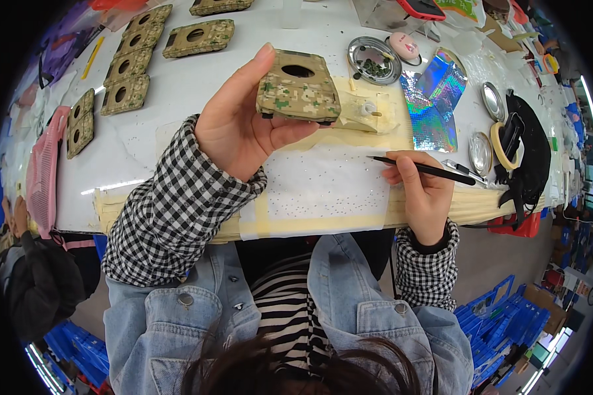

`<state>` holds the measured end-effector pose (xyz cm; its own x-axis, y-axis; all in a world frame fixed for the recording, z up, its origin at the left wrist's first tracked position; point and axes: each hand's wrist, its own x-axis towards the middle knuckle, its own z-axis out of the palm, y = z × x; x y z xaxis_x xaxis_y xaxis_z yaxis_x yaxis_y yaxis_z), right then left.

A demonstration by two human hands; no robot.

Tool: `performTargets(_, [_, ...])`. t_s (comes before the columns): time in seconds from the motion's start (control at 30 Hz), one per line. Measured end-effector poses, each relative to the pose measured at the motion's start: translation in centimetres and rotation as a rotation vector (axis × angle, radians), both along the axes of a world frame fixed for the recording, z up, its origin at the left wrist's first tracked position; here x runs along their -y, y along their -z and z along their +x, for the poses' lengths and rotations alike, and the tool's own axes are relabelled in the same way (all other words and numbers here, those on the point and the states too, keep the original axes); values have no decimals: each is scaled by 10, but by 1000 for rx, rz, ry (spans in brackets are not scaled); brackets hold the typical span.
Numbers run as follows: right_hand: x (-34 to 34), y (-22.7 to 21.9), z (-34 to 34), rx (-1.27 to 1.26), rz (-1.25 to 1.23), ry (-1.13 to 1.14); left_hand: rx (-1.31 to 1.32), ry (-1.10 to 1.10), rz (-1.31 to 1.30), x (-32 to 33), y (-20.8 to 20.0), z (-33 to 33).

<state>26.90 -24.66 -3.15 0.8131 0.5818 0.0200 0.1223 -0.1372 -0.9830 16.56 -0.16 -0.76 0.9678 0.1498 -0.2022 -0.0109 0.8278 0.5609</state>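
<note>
White table (125,155), camouflage case (301,97) (possibly plastic), dark oval hole (298,70)

Grey floor (491,258) (strip light (592,120) at right)

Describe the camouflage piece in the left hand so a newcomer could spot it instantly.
Over the white table, find the left hand in its checked sleeve. It holds a boxy camouflage piece with a dark oval hole. Similar pieces lie toward the picture's upper left; only this one is held.

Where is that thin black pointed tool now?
In the head view, the black tool is held in the person's right hand, its tip over the white sheet.
</note>
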Motion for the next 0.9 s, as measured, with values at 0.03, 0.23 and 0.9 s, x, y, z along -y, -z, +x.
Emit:
performTargets(0.03, [0,0,0,0,0,1,0,1,0,0,0,0])
performTargets(0.23, [0,-1,0,27,14,-20,9,2,-14,0,0,-1])
performTargets(0.9, [2,3,0,106,47,-86,29,21,-34,-1,2,-1])
